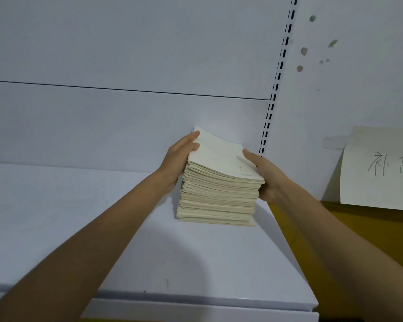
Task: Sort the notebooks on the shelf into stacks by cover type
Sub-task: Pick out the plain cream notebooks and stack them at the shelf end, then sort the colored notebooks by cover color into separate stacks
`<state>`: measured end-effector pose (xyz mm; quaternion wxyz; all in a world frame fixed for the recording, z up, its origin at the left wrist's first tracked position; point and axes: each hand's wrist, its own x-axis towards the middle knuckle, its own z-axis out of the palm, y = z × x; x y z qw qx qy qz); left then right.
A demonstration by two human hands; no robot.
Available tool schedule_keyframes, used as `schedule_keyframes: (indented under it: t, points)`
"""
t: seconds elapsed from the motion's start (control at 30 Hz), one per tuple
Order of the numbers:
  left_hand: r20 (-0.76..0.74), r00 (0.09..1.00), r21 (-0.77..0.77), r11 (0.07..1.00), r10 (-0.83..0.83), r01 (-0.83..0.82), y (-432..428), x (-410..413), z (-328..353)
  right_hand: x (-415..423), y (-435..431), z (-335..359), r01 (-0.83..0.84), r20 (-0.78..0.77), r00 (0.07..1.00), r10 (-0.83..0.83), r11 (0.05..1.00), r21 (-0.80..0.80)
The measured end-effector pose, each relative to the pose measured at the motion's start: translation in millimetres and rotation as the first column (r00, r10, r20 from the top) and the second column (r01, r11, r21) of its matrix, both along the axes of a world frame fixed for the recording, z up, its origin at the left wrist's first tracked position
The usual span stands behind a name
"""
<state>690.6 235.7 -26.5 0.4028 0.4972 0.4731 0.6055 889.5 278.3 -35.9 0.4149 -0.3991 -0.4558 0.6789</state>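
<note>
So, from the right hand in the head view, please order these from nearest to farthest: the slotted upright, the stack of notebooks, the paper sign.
From the right hand:
1. Stack of notebooks: touching, held on its right side.
2. Slotted upright: just behind and above the hand, on the back wall.
3. Paper sign: farther right, taped to the wall.

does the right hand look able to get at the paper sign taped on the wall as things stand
Probably yes, once freed. The right hand now grips the notebook stack with the left hand; nothing blocks the way to the paper sign.
</note>
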Motion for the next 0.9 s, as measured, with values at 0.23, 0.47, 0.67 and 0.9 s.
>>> schedule_keyframes:
  t: [0.23,0.47,0.67,0.9]
  points:
    - [-0.068,0.997,0.018,0.999,0.034,-0.033,-9.4,2.6,8.6,6.6,7.1,-5.0,0.011,-0.021,1.0,-0.01,0.999,0.042]
    - [-0.043,0.98,0.119,0.975,0.194,-0.188,-16.0,7.6,-0.9,9.5,3.5,-12.3,0.064,-0.063,0.996,-0.06,0.995,0.071]
    - [-0.036,0.928,0.15,0.92,0.371,-0.362,-24.5,1.5,-12.1,19.6,-8.6,-7.7,0.313,0.068,0.916,-0.396,0.808,0.499]
    - [-0.204,0.864,0.16,0.886,0.46,-0.434,-37.9,-6.5,-19.3,14.5,-35.6,12.6,0.103,0.18,0.845,-0.504,0.484,0.869]
